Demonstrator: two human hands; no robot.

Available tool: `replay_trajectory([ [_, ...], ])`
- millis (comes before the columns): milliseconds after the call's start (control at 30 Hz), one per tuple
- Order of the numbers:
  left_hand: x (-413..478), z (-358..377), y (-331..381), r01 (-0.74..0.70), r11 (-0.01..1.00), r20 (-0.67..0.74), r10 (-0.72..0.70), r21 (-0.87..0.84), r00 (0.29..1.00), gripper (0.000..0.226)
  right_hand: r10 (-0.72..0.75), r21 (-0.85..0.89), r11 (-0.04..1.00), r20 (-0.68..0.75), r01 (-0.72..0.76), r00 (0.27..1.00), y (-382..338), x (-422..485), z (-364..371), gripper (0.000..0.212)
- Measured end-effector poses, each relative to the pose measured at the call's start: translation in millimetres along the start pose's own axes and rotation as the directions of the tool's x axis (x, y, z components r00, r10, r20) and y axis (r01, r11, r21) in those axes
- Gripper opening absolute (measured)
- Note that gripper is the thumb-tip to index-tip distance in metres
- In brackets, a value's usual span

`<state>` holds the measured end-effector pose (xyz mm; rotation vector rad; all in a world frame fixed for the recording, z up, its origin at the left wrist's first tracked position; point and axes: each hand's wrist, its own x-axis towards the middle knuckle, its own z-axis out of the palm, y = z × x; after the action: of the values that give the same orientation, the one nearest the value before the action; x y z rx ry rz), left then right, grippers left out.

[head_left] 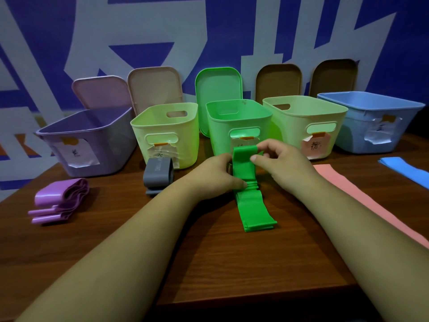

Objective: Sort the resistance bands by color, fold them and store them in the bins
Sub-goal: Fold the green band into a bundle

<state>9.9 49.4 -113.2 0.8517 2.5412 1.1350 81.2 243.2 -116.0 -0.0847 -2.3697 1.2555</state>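
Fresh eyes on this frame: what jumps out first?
The bright green band at the centre of the table, pinched by both the left hand and the right hand. Behind the hands stands the open green bin, the middle one in a row of five bins. Purple bands lie folded at the left, and a pink band lies flat at the right.

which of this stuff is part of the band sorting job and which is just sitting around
In the job: green rubber resistance band gripped by left hand and right hand; folded purple bands; grey band; pink band; blue band; row of five open plastic bins.
Lying about: row of five plastic lids leaning against the wall.
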Motion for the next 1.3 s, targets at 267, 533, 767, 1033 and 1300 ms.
replay_trajectory([
  [267, 0, 0, -1, -0.042, 0.998, -0.065, 0.045, 0.040, 0.997, 0.055, -0.027, 0.078, 0.997, 0.101, 0.019, 0.995, -5, -9, -6, 0.006],
  [533, 0, -13, -12, -0.019, 0.998, 0.023, 0.017, 0.067, 1.000, 0.035, -0.034, 0.015, 0.999, 0.382, 0.031, 0.923, -9, -20, -18, 0.015],
  [767, 2, -18, -16, -0.004, 0.999, 0.117, 0.009, -0.043, 0.993, 0.039, 0.004, -0.009, 1.000, 0.515, 0.001, 0.857, -8, -21, -23, 0.022],
  [1033, -3, -17, -7, 0.075, 0.988, 0.093, -0.063, -0.134, 0.994, 0.024, 0.093, -0.060, 0.995, 0.378, -0.076, 0.921, -3, -14, -21, 0.022],
  [1300, -7, -12, 2, 0.020, 0.986, 0.065, -0.031, 0.165, 0.997, 0.024, 0.168, -0.275, 0.959, 0.349, -0.071, 0.922, 1, -12, -17, 0.021],
])
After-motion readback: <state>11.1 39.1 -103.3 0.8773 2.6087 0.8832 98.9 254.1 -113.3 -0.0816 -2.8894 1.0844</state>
